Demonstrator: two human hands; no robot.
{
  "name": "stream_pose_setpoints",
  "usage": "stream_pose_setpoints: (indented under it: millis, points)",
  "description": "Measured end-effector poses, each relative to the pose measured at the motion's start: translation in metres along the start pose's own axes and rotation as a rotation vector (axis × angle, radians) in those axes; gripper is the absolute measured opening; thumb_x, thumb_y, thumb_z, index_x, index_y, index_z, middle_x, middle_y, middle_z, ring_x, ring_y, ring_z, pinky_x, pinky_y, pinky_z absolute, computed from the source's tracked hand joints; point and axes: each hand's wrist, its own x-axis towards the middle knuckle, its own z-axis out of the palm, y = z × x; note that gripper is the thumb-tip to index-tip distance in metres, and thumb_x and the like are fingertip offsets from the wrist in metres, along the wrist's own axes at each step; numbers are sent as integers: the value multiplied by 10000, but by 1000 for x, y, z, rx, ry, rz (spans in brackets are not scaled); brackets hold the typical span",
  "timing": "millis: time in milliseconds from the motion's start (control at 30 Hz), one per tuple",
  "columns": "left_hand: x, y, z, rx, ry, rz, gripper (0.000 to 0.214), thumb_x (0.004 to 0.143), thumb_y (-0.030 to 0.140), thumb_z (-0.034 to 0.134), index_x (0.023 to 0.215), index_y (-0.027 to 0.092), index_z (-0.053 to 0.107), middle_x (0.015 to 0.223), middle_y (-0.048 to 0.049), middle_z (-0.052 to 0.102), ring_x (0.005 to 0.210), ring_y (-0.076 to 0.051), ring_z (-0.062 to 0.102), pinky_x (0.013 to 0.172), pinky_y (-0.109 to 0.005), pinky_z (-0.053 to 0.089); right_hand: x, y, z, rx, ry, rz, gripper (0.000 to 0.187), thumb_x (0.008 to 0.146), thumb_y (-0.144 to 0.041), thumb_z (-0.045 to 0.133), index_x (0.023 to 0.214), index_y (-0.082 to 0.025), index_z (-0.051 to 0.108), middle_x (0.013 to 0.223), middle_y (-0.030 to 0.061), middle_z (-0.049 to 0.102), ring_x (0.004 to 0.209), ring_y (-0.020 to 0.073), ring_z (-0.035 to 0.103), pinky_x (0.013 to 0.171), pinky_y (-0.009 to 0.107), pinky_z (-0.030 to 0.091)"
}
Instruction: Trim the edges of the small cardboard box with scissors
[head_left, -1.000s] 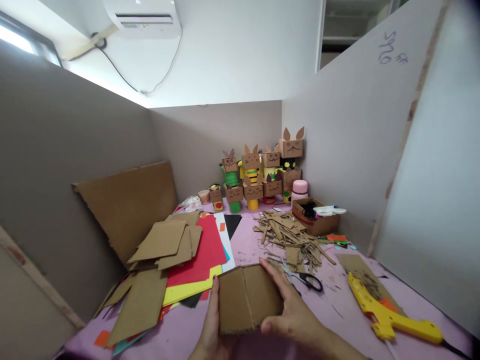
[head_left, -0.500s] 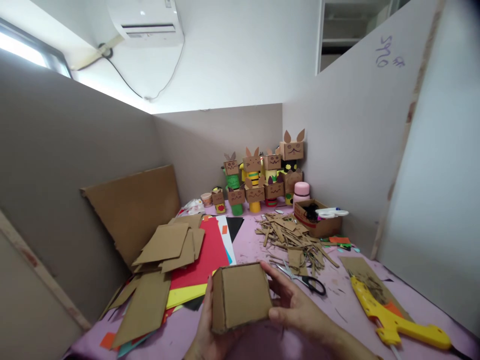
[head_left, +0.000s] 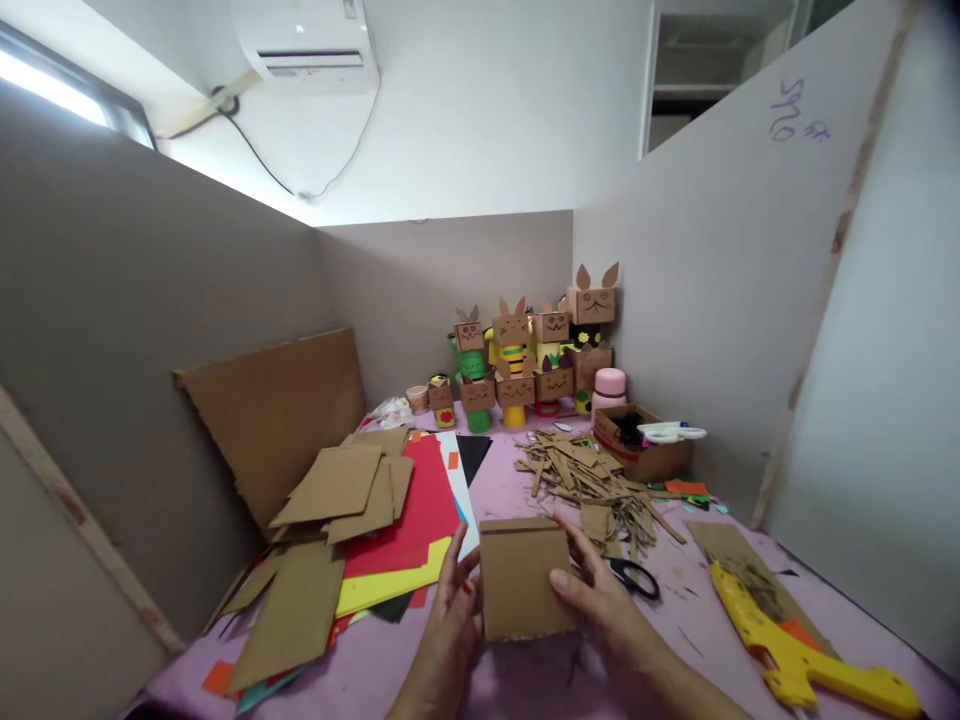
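Note:
A small brown cardboard box (head_left: 525, 585) is held up between my two hands, just above the front of the table. One square face and a narrow strip along its top edge show; its other sides are hidden. My right hand (head_left: 600, 600) grips the right side, thumb on the near face and fingers behind the upper corner. Against the left side rests my left hand (head_left: 454, 605), its fingers partly curled and some of them hidden by the box. Black-handled scissors (head_left: 634, 578) lie just beyond my right hand, partly covered by it.
Cardboard pieces (head_left: 330, 490) and coloured paper (head_left: 401, 520) lie left. Cardboard scraps (head_left: 581, 470) are piled behind the box. A yellow glue gun (head_left: 795, 650) lies right. Several animal-faced cardboard figures (head_left: 516, 385), a pink bottle (head_left: 609, 385) and an open carton (head_left: 649, 460) stand farther back.
The box has moved right and turned, so its left side no longer shows and one face points toward me. Both hands moved along with it, and the whole view shifted slightly.

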Motion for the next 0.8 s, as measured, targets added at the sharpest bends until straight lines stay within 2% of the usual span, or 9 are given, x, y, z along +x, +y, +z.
stream_pose_setpoints:
  millis: [100, 233, 300, 400, 500, 567, 667, 733, 800]
  points:
    - [4, -3, -4, 108, -43, 65, 948, 593, 498, 794, 1399, 304, 335, 1394, -157, 461, 1266, -358, 440, 996, -455, 395, 3, 0, -4, 55, 28, -3, 941, 589, -438, 843, 1387, -266, 376, 1257, 128, 590, 1127, 315, 570, 938, 449, 432]
    - [-1, 2, 1, 192, -70, 142, 908, 616, 474, 787, 1389, 288, 348, 1394, -156, 449, 1293, -358, 407, 1010, -456, 391, 1, 1, -3, -7, -32, -40, 864, 646, -466, 803, 1380, -240, 408, 1281, 128, 591, 1189, 312, 525, 997, 449, 383]
    - [-4, 3, 4, 291, -70, 179, 932, 604, 438, 803, 1391, 289, 326, 1421, -151, 410, 1313, -361, 376, 1014, -459, 391, -2, 2, 1, -66, -66, -78, 968, 631, -459, 819, 1429, -241, 318, 1341, 134, 542, 1254, 306, 465, 1041, 438, 337]
    - [-9, -1, 6, 571, 44, 353, 950, 546, 391, 839, 1366, 270, 376, 1428, -144, 381, 1328, -374, 335, 1067, -502, 307, -7, 7, 9, -67, -35, -142, 1274, 524, -435, 884, 1483, -278, 62, 1406, 141, 470, 1309, 304, 398, 1066, 437, 300]
    - [-14, -6, 5, 773, 131, 516, 933, 488, 410, 861, 1316, 244, 466, 1394, -144, 416, 1328, -385, 309, 1107, -524, 200, -9, 10, 15, 8, 21, -144, 1361, 525, -399, 890, 1467, -310, -89, 1374, 141, 500, 1258, 315, 463, 1044, 468, 317]
    - [-15, -7, 5, 755, 143, 487, 930, 502, 424, 849, 1322, 231, 454, 1364, -152, 453, 1286, -388, 370, 1079, -512, 265, -9, 10, 16, 74, 14, -106, 1289, 579, -387, 861, 1465, -315, -72, 1319, 129, 553, 1209, 311, 513, 1033, 476, 323]
    - [-15, -4, 8, 629, 143, 337, 972, 561, 410, 816, 1386, 209, 343, 1378, -174, 459, 1230, -366, 460, 997, -453, 397, -7, 7, 13, 168, -19, -60, 1175, 606, -394, 833, 1466, -322, 35, 1278, 102, 584, 1172, 309, 540, 1014, 471, 346]
    - [-13, 1, 9, 553, 69, 225, 1025, 582, 400, 806, 1429, 192, 267, 1421, -183, 436, 1247, -347, 463, 992, -420, 414, -6, 5, 11, 175, -32, -59, 1153, 593, -373, 838, 1461, -324, 81, 1279, 94, 579, 1164, 312, 542, 996, 467, 368]
    - [-11, 6, 9, 523, -13, 131, 950, 650, 416, 762, 1438, 185, 285, 1430, -165, 455, 1267, -328, 456, 1012, -412, 405, -5, 5, 8, 159, -39, -49, 1136, 596, -353, 836, 1459, -316, 99, 1274, 93, 581, 1158, 311, 546, 987, 462, 380]
